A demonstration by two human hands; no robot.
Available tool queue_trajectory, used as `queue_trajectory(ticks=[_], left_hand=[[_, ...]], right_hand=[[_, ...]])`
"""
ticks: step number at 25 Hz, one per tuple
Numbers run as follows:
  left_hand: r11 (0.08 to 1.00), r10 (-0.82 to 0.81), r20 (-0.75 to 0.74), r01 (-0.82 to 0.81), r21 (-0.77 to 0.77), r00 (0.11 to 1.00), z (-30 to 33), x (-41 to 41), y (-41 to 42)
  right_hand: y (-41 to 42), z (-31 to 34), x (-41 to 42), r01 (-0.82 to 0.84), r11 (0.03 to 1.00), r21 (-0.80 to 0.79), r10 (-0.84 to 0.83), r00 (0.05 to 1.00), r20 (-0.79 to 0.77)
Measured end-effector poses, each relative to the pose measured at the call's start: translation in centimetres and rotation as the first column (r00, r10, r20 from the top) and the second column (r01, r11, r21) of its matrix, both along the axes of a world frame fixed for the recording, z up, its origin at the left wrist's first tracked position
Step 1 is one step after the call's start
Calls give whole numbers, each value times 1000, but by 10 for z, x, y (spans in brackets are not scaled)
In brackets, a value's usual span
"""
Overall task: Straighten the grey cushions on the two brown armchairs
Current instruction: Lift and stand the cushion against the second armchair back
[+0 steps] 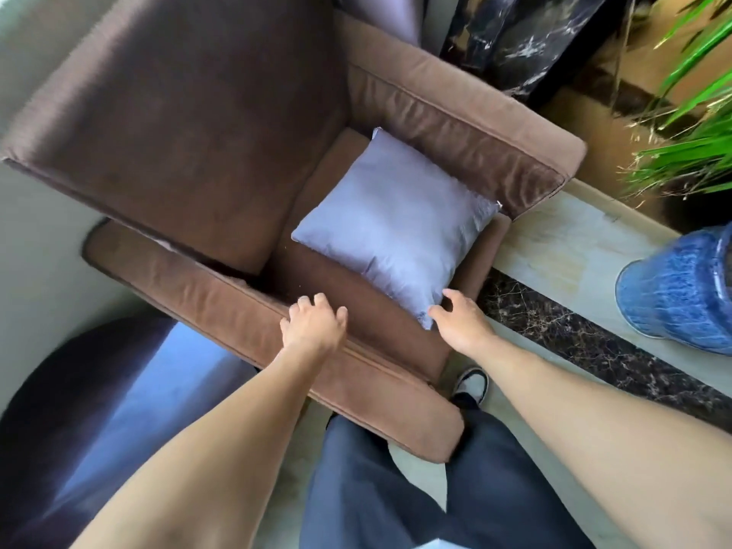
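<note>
A grey square cushion (396, 227) lies flat on the seat of a brown armchair (178, 112), turned like a diamond, close to the far armrest. My right hand (459, 322) is at the cushion's nearest corner, thumb and fingers spread and touching it, not clearly gripping. Over the near armrest and the seat's edge hovers my left hand (315, 322), fingers curled and holding nothing. A second grey cushion (380, 13) shows partly at the top edge, beyond the armchair.
A dark round table (91, 410) with a bright reflection stands at lower left. On the right are a blue ceramic pot (681, 287), green plant leaves (689, 152) and a marble ledge (562, 239). A black marble column (515, 37) rises behind the chair.
</note>
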State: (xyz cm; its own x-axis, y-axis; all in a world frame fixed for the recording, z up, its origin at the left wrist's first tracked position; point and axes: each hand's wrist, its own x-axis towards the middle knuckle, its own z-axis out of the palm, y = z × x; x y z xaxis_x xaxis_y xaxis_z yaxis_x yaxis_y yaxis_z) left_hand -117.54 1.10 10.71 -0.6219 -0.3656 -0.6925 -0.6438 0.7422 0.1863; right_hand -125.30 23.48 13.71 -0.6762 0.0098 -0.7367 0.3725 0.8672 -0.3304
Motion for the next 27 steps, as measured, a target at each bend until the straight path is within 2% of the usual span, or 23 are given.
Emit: queue_trajectory(ticks=[4,8,12,14,16,19,22,27], left_hand=[[1000,2,20,-2,-18,1000,-37,-73,-11],[991,130,-89,-128,27,988,-82,-157,-10],[988,142,-217,-152,-31,966,-135,-253,-13],[983,136,-247,-162,-87,959,-156,-303,-24],[969,228,-216,-242,-43,949,-180,-339,-32],[938,346,-162,-342,52,924,-203,-344,-30],[910,412,-231,-410,59,882,-193,-317,-25],[813,583,-210,-558,168,785,-147,-257,-32]], right_hand=[[9,-42,-62,30,1000,2,-30,999,32],[21,-109,-133,252,960,-120,-233,961,148],[41,-180,-201,622,770,-143,-593,780,197],[48,-209,-222,703,701,-120,-661,704,259],[55,-228,-234,723,685,-95,-667,674,317],[64,-243,-238,770,633,-73,-704,613,360],[64,-237,-237,815,572,-98,-737,562,376],[43,-210,-226,799,573,-182,-741,600,302]])
